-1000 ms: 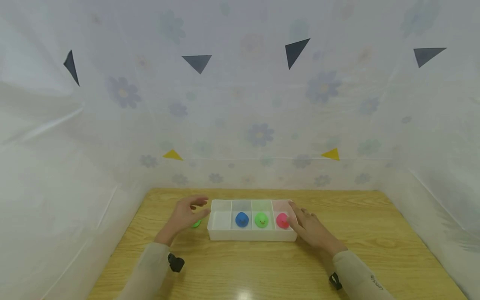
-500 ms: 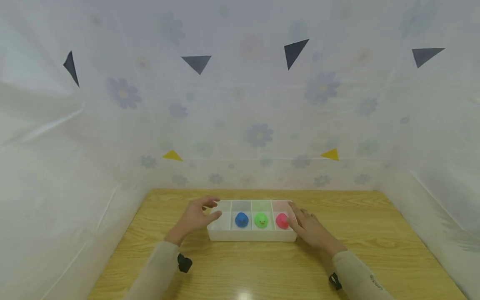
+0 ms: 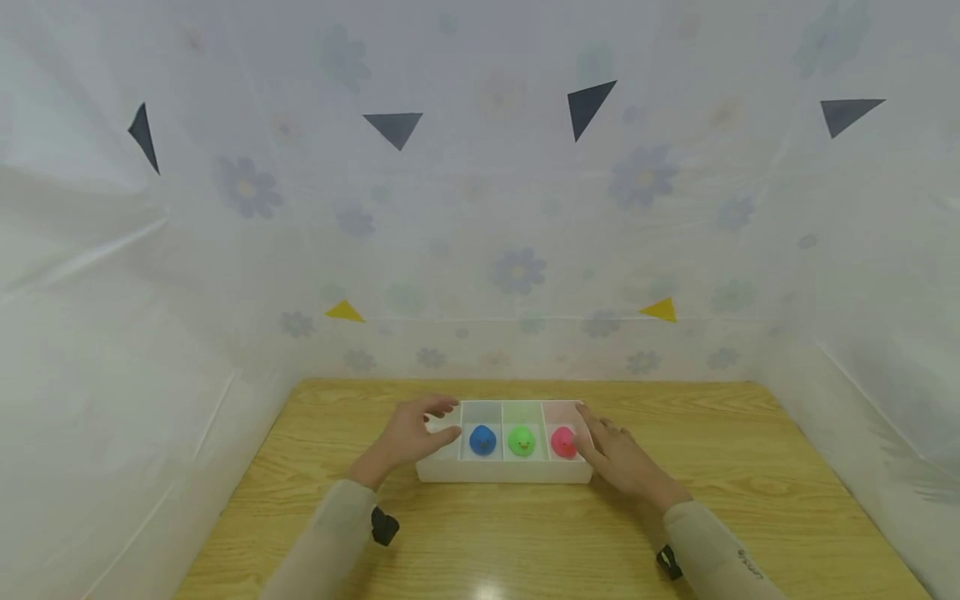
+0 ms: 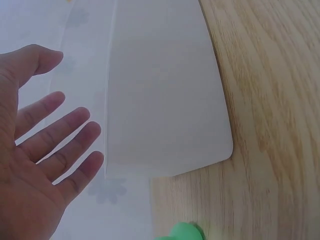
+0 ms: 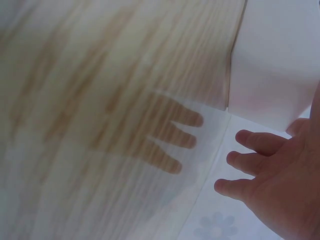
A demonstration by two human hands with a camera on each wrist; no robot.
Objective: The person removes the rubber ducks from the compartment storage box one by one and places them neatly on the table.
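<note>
A white divided box [image 3: 504,472] sits on the table with several compartments in a row. Small toy ducks lie one to a compartment: blue [image 3: 483,440], light green [image 3: 521,441] and pink [image 3: 564,442]. My left hand [image 3: 411,432] hovers over the leftmost compartment, fingers spread and holding nothing, partly hiding that compartment. At the box's right end, my right hand [image 3: 626,457] rests with thumb and index finger at the rim, the thumb overlapping the pink duck. Its other fingers [image 5: 252,162] stick out straight beyond the end wall.
A green object [image 4: 186,232] lies on the wooden table [image 3: 495,533] left of the box, hidden from the head view by my left hand. White flower-patterned sheeting [image 3: 465,250] with stuck-on black and yellow triangles encloses the back and sides.
My left hand has moved right, from beside the box near the green object to over its leftmost compartment. The right hand and the ducks stay in place.
</note>
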